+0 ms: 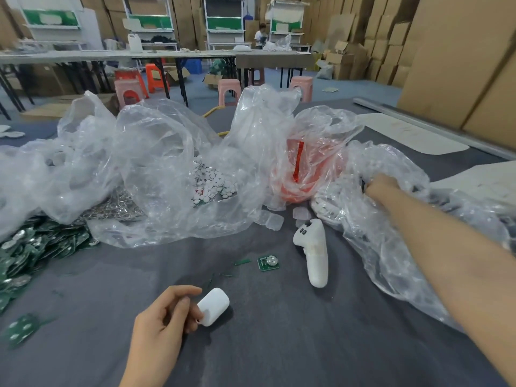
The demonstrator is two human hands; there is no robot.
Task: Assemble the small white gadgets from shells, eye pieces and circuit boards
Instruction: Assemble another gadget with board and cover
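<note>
Presently, item by item, fingers first.

1. Left hand [162, 317]: the fingers [184, 291] and thumb pinch one end of a white shell [213, 306]. Its rounded far end lies on or just above the grey table cloth [279, 344]; I cannot tell which.
2. Right hand [382, 185]: sunk into the mouth of a clear bag of white parts [391, 247]. The fingertips are hidden by the film, so whether they grasp anything cannot be told.
3. Just beyond the left fingers: one loose circuit board [268, 263] carrying a coin cell, with green offcuts beside it.
4. Between the two hands: a white controller [314, 252] lying flat, apparently no part of the build.
5. Past the controller, near the right hand: a few clear square pieces [272, 220] on the cloth, beside a red bag [301, 174].
6. Well ahead of the left fingers: a bag of small white discs [212, 182]. Far to their left: a heap of circuit boards [42, 247].

Handling note, as a judgement: the step looks like fetching a mating part while the left hand keeps the shell ready. Draw out one piece only and let the film fall clear of it. Keep the pinch on the shell's edge and turn its open side towards the right hand. The loose board lies nearest for fitting next.
</note>
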